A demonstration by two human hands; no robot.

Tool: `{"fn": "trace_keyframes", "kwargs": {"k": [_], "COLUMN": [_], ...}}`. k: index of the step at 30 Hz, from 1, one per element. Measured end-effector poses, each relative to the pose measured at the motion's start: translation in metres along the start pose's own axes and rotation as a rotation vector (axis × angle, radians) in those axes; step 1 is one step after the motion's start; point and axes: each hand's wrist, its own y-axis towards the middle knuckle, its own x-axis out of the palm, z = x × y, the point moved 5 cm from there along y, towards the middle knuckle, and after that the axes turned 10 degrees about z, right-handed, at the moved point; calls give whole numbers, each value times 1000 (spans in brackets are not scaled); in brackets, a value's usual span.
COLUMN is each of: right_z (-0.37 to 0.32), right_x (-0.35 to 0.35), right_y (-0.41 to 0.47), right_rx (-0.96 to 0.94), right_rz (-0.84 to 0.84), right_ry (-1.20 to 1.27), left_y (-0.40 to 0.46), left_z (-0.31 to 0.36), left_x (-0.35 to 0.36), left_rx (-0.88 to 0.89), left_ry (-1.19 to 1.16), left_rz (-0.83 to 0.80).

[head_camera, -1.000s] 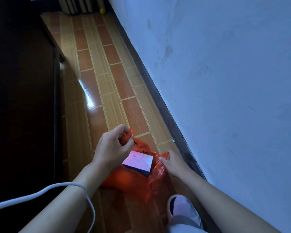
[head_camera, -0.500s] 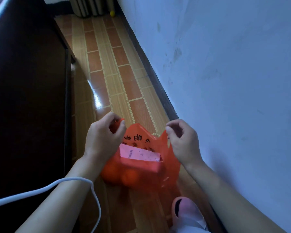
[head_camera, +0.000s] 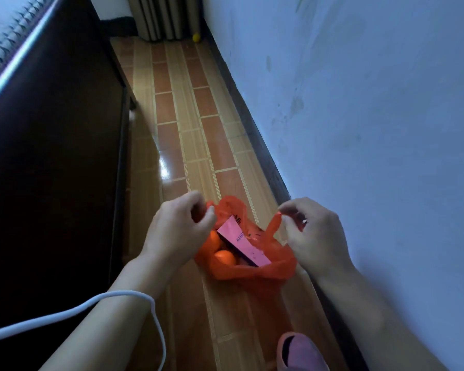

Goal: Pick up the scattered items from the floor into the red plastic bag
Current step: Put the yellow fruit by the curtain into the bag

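Red bag (head_camera: 252, 271) on tiled floor (head_camera: 172, 135), mouth held open between both hands. Left hand (head_camera: 180, 231) pinches left handle, fingers curled. Right hand (head_camera: 314, 236) pinches right handle (head_camera: 275, 223), fingers curled. Below fingers, inside bag: pink box (head_camera: 243, 243) tilted, oranges (head_camera: 224, 257) beside it. Yellow ball (head_camera: 196, 38) well beyond fingers, at far wall.

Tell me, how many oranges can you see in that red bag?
2: one orange near the bag's front, another beside the left hand. More may be hidden under the box.
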Motion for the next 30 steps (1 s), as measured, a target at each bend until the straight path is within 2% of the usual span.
{"fn": "trace_keyframes", "kwargs": {"k": [4, 6, 8, 11, 15, 19, 21, 26, 30], "right_z": [-29, -38, -30, -14, -17, -22, -22, -23, -43], "right_x": [-35, -45, -38, -15, -16, -24, -28, -35, -42], "right_y": [5, 9, 11, 3, -1, 6, 8, 25, 48], "right_rx": [-128, -166, -141, -60, -76, -69, -20, 319, 436], "right_rz": [262, 321, 244, 27, 5, -17, -33, -174, -172], "right_ry": [152, 178, 135, -23, -170, -269, -250, -16, 70], "left_y": [7, 10, 10, 5, 8, 1, -1, 8, -1], "left_z": [19, 24, 20, 8, 13, 12, 10, 5, 15], "left_x": [-23, -28, -19, -7, -10, -11, -13, -25, -37], "left_rx": [88, 86, 51, -11, -13, -26, -43, -126, -197], "left_ry": [-176, -254, -181, -58, -151, -141, -130, -87, -75], "left_rz": [249, 276, 190, 81, 155, 144, 154, 191, 172]}}
